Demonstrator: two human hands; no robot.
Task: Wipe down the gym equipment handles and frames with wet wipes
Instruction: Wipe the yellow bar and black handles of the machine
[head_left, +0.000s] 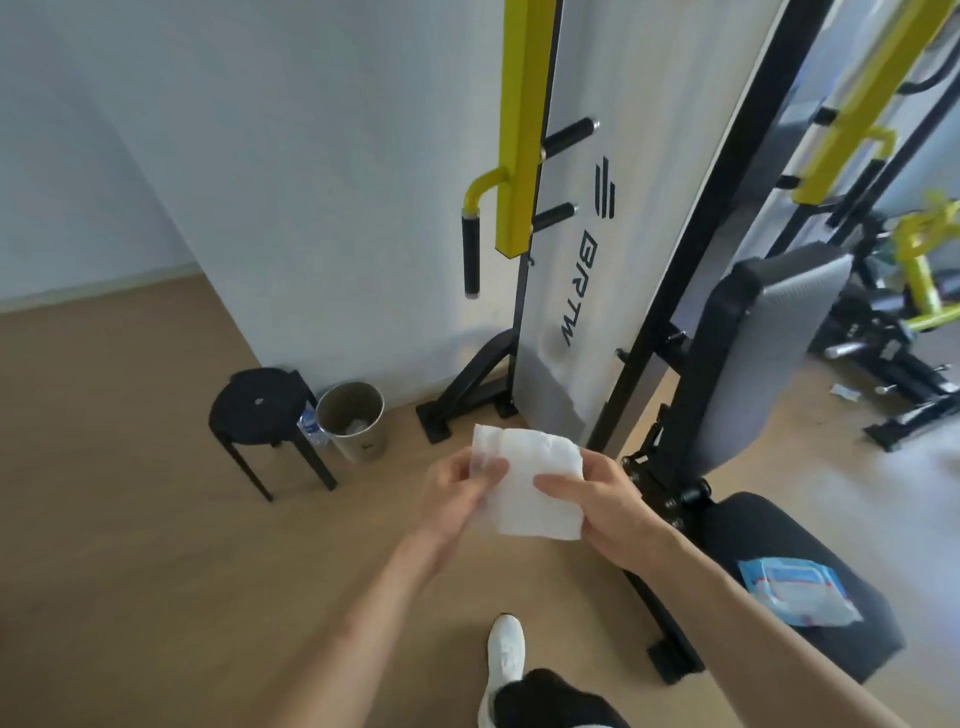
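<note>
While left hand (453, 494) pinches wet wipe (532, 486) edge, right hand (609, 512) grips opposite side — wipe between.

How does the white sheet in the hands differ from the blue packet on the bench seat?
The wipe is plain white, spread open and held up between the left hand and right hand. The packet is blue-and-white printed, lying flat on the bench seat, untouched. Both are roughly rectangular.

Top of yellow frame (524, 130) cut off; bin (363, 441) contents indistinct; wipes pack (797, 592) print unreadable.
</note>
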